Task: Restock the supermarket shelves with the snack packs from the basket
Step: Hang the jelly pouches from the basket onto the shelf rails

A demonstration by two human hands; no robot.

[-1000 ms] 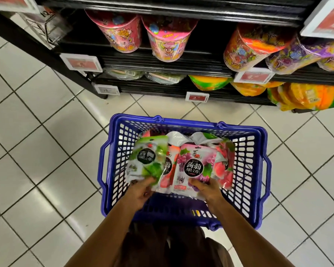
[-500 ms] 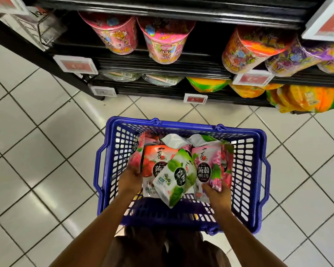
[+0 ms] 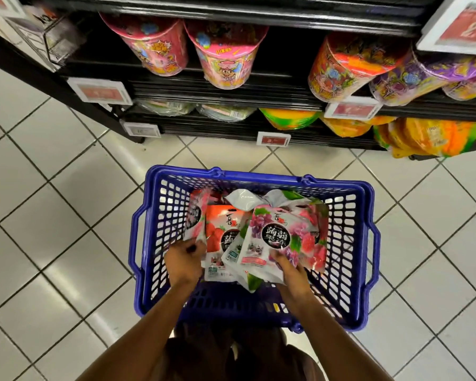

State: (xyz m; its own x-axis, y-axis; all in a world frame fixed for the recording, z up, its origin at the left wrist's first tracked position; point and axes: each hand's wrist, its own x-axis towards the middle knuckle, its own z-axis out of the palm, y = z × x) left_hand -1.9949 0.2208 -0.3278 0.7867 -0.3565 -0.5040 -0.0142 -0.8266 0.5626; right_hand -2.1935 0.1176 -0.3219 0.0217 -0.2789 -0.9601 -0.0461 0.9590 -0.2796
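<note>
The blue basket (image 3: 368, 243) is set on the tiled floor (image 3: 52, 215), with the shelves (image 3: 231, 86) at 12 o'clock. Inside, the pink pack (image 3: 195, 218) at 9 o'clock is pinched by the left hand (image 3: 186, 261), and the grape pack (image 3: 272, 237) at 3 o'clock is gripped by the right hand (image 3: 290, 266). Since half a second ago, the green pack (image 3: 254, 283) has been covered by the grape pack, and only its lower corner is seen.
</note>
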